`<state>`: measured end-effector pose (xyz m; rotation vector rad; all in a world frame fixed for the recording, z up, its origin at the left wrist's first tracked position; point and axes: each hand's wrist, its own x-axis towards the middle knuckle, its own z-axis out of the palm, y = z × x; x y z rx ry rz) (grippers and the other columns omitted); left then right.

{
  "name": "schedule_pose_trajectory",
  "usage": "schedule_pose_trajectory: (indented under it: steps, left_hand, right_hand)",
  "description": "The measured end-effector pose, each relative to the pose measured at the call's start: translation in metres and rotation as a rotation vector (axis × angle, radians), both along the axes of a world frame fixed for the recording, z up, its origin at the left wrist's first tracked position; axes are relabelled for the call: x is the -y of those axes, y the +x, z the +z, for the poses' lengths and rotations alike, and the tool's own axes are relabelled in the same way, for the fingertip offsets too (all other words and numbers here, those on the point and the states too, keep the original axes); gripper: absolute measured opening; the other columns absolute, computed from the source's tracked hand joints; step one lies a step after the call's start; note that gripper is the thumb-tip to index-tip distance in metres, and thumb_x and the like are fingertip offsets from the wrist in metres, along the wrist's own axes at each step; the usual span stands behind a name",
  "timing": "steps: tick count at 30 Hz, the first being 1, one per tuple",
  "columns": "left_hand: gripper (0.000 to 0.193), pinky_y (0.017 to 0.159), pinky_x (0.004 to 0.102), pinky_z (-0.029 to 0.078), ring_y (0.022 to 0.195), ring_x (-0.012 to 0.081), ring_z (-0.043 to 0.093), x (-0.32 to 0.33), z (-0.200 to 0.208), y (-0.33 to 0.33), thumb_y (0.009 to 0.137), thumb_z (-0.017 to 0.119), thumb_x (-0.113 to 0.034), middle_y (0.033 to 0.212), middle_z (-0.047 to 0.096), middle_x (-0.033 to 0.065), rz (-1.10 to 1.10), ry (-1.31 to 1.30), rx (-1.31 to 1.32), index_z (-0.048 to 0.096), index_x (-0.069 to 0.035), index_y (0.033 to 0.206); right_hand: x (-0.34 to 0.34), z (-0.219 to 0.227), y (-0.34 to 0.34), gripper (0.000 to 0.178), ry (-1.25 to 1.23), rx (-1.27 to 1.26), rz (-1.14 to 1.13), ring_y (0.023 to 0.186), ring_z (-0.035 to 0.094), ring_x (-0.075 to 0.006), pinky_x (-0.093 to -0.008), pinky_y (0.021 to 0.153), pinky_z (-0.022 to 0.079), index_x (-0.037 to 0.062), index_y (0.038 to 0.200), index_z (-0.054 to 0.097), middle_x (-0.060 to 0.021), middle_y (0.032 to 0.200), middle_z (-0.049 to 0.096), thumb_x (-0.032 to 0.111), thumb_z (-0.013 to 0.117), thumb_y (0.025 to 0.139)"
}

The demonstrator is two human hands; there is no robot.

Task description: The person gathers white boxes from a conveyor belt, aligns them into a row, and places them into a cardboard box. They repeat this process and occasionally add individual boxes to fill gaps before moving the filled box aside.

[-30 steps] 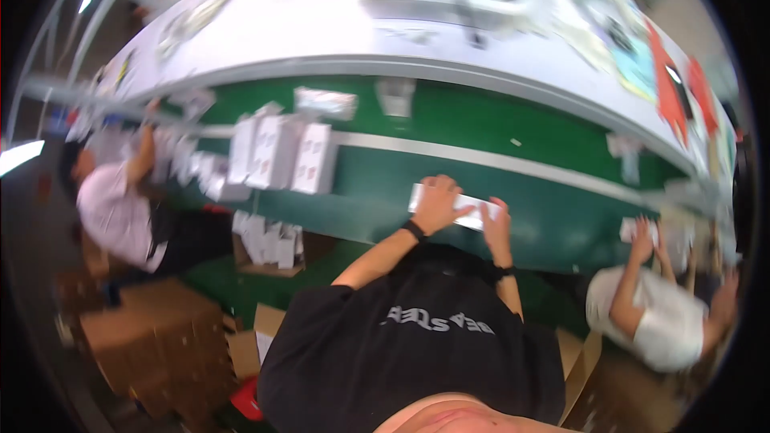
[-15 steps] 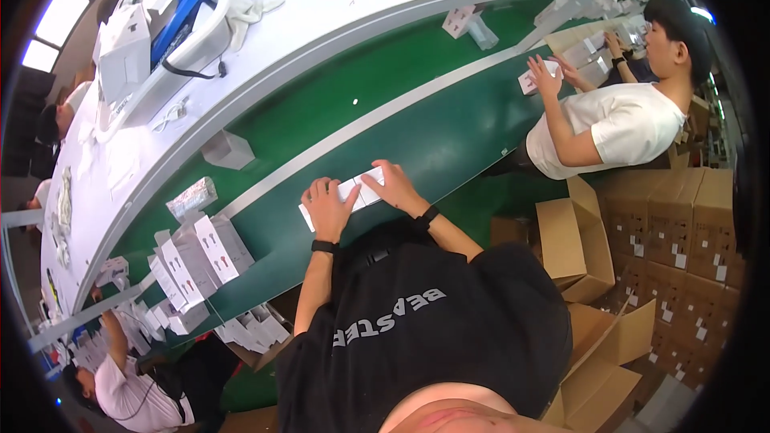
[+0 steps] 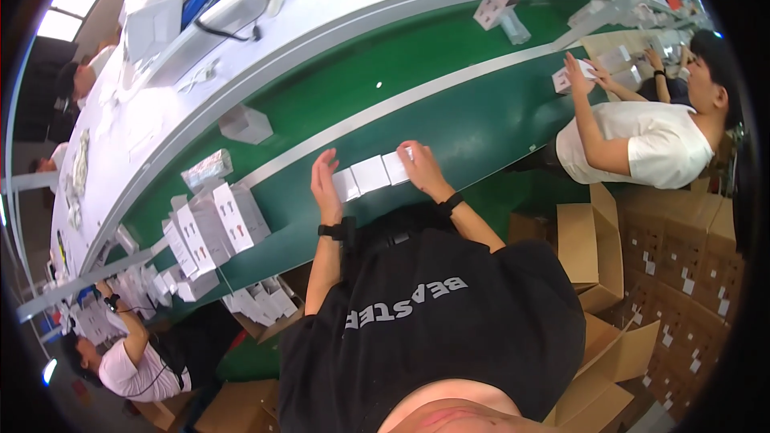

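Three small white boxes (image 3: 370, 175) lie side by side in a row on the green conveyor belt in front of me. My left hand (image 3: 326, 186) stands at the row's left end, fingers stretched out and thumb apart, next to the leftmost box (image 3: 345, 185). At the other end, my right hand (image 3: 423, 168) has its fingers bent over the outer side of the rightmost white box (image 3: 395, 167), partly hiding it.
Upright white cartons (image 3: 212, 228) stand on the belt to the left, near a bubble-wrapped packet (image 3: 207, 170). A white worktable (image 3: 321, 8) runs along the far side. Open brown cartons (image 3: 589, 244) stand at right. Co-workers are on both sides; one (image 3: 642, 140) handles a box.
My left hand has lifted off the top of the boxes to the row's left end, its fingers straightened. More of the boxes' tops shows. The whole view has shifted slightly.
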<state>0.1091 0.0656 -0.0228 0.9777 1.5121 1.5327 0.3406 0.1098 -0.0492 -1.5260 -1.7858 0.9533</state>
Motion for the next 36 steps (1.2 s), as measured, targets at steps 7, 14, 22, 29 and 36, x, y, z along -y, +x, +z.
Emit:
schedule_pose_trajectory:
  steps: [7, 14, 22, 29, 36]
  left_hand:
    - [0.057, 0.105, 0.0447, 0.045, 0.126, 0.0359, 0.054, 0.0, -0.007, -0.023, 0.108, 0.032, -0.04, 0.133, 0.057, 0.0251, 0.02, 0.001, 0.635, 0.049, 0.01, 0.131]
    - [0.056, 0.104, 0.0447, 0.046, 0.12, 0.0359, 0.058, 0.001, -0.008, -0.027, 0.108, 0.033, -0.039, 0.129, 0.058, 0.0262, -0.02, 0.014, 0.688, 0.049, 0.009, 0.131]
    - [0.037, 0.101, 0.0394, 0.05, 0.114, 0.0318, 0.063, 0.003, -0.009, -0.025, 0.104, 0.047, -0.015, 0.125, 0.061, 0.0249, -0.075, 0.007, 0.591, 0.05, 0.009, 0.132]
    - [0.04, 0.097, 0.0354, 0.053, 0.106, 0.0264, 0.067, 0.003, 0.001, -0.022, 0.096, 0.055, 0.003, 0.116, 0.067, 0.0218, -0.064, -0.034, 0.482, 0.048, 0.007, 0.135]
    - [0.045, 0.093, 0.0329, 0.054, 0.101, 0.0229, 0.069, 0.006, 0.002, -0.019, 0.094, 0.059, 0.005, 0.11, 0.07, 0.0194, -0.057, -0.036, 0.443, 0.046, 0.006, 0.137]
  right_hand:
    - [-0.001, 0.006, -0.003, 0.037, -0.04, -0.002, 0.016, 0.1, 0.058, -0.0385, -0.0439, 0.088, 0.047, 0.0023, 0.111, 0.06, -0.0169, 0.11, 0.067, 0.037, 0.053, 0.1]
    - [0.001, 0.004, -0.005, 0.037, -0.035, 0.014, 0.014, 0.101, 0.058, -0.0388, -0.0437, 0.089, 0.046, 0.0022, 0.111, 0.06, -0.0171, 0.11, 0.067, 0.037, 0.053, 0.1]
    - [0.0, 0.007, -0.004, 0.038, -0.05, 0.008, 0.007, 0.103, 0.058, -0.039, -0.0439, 0.091, 0.046, 0.0024, 0.111, 0.061, -0.0171, 0.11, 0.067, 0.038, 0.053, 0.1]
    - [0.001, 0.007, -0.004, 0.038, -0.052, 0.015, 0.009, 0.104, 0.058, -0.0388, -0.0437, 0.091, 0.046, 0.003, 0.111, 0.061, -0.0167, 0.11, 0.067, 0.039, 0.053, 0.1]
    - [0.002, 0.009, -0.005, 0.039, -0.069, 0.017, 0.005, 0.104, 0.058, -0.0384, -0.0437, 0.091, 0.046, 0.0036, 0.112, 0.061, -0.0164, 0.11, 0.067, 0.039, 0.053, 0.1]
